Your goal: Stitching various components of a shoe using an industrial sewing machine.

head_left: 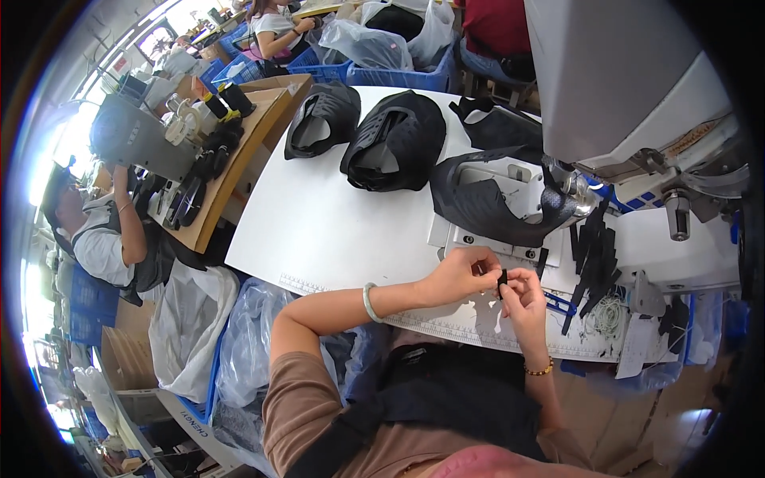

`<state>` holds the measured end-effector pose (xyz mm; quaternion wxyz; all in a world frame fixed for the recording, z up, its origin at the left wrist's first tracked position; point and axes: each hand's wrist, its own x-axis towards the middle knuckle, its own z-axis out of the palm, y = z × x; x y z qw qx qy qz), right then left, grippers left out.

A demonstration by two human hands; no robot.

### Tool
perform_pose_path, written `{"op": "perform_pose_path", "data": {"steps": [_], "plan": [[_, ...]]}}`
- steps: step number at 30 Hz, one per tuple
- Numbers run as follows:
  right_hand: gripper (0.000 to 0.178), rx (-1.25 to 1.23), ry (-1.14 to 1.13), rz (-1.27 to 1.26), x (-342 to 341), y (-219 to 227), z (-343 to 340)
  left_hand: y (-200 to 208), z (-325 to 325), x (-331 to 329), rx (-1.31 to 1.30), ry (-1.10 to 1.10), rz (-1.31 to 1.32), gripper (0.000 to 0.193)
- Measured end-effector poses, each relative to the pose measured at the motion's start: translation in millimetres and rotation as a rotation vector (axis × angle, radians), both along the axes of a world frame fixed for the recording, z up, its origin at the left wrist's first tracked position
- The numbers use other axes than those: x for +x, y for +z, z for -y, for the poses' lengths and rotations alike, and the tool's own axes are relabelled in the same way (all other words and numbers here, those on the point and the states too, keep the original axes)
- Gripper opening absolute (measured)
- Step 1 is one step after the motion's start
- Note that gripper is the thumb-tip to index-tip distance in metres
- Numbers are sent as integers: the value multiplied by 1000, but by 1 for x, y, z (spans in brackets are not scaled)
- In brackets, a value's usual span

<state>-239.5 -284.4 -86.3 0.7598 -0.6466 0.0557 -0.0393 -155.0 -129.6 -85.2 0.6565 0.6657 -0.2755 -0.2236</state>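
Both hands meeting over tabletop (319,223) edge: left hand (458,275) and right hand (522,299) pinching small black strip (502,280) between fingertips, strip standing upright, equally near both.

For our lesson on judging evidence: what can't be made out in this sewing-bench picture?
- Head view: small black strip, mostly covered by fingers of left hand and right hand.
- Sewing machine: top cut off by the frame edge.
- Needle area: hidden behind the black shoe upper.

Clear plastic bags (374,40) fill blue crates (398,78), seemingly.
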Motion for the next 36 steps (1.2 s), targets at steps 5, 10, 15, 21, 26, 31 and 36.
{"op": "perform_pose_path", "data": {"steps": [5,10,15,21,26,31,36], "plan": [[25,17,72,32,2,13,17,10,1,5,28,-78,-155,16],[26,-199,300,40,0,17,27,16,4,5,148,-333,-215,21],[25,-590,250,156,-8,32,29,11,2,4,103,-287,-268,22],[21,-831,160,306,-12,30,33,18,6,5,102,-326,-381,20],[20,-885,170,422,-11,34,38,20,7,6,95,-329,-358,17],[32,-630,-40,437,-9,59,51,70,-4,-6,-15,-120,-221,10],[23,224,75,121,21,112,38,130,-15,-4,-185,169,49,10]]}}
